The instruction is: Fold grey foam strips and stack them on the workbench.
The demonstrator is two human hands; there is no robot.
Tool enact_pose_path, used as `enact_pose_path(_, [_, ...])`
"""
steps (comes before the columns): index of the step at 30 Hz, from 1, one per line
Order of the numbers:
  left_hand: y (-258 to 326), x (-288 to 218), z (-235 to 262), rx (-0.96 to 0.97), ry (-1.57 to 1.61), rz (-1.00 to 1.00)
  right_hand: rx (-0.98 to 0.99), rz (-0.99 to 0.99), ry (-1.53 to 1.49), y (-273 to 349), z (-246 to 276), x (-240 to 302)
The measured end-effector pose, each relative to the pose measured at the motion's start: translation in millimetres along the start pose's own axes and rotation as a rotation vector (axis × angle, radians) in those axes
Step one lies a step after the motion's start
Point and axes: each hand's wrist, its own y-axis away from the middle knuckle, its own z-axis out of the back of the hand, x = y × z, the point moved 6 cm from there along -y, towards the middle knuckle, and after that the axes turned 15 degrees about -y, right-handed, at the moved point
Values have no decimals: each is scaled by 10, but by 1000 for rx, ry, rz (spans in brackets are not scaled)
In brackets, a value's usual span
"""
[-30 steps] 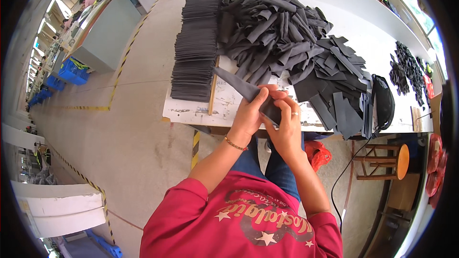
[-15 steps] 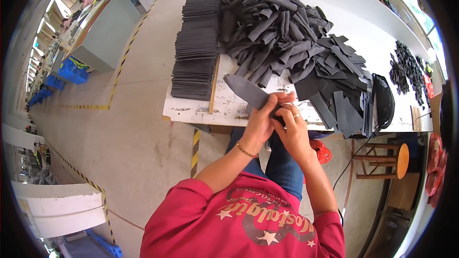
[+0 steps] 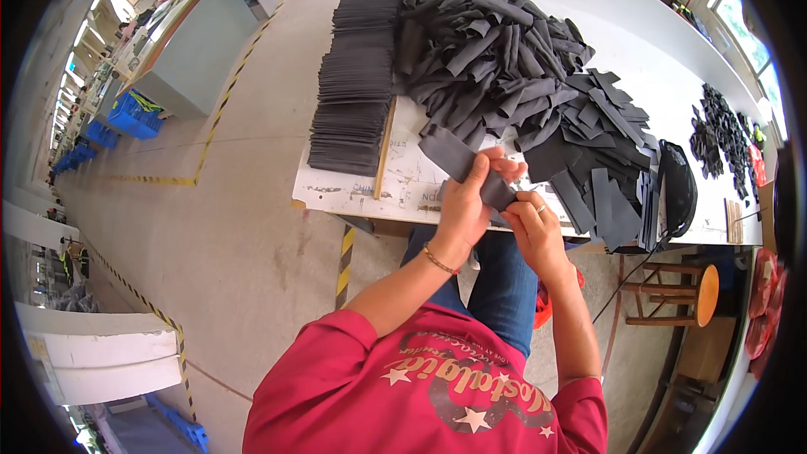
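Strip (image 3: 449, 154) is gripped by left hand (image 3: 465, 206) and right hand (image 3: 539, 233). Their grip is now spread wider, so more is shown.

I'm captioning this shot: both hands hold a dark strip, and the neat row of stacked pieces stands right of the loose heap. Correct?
Not quite: the head view shows the neat row of stacked pieces left of the loose heap, not right. The left hand and right hand do hold a dark strip.
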Motion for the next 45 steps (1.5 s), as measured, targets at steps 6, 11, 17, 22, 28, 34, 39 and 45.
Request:
enact_pose_path(6, [66, 73, -17, -48, 18, -40, -23, -66, -90, -34, -23, -43])
enact_pose_path(11, [84, 125, -19, -44, 28, -41, -26, -55, -112, -51, -54, -70])
enact_pose_path(17, [80, 135, 37, -36, 29, -38, 6, -58, -109, -77, -82, -101])
enact_pose_path(22, [46, -27, 221, -216, 51, 10, -24, -26, -68, -76, -41, -132])
enact_pose_path(28, [90, -343, 735, -396, -311, -45, 16, 44, 72, -86, -9, -69])
enact_pose_path(34, [76, -377, 636, -169, -238, -129, 16, 70, 103, -47, 27, -73])
enact_pose_path(39, [79, -455, 571, -160, -326, -104, 56, 87, 154, -34, 43, -78])
enact_pose_path(45, [35, -470, 584, -119, -378, -153, -185, -122, -68, -43, 108, -143])
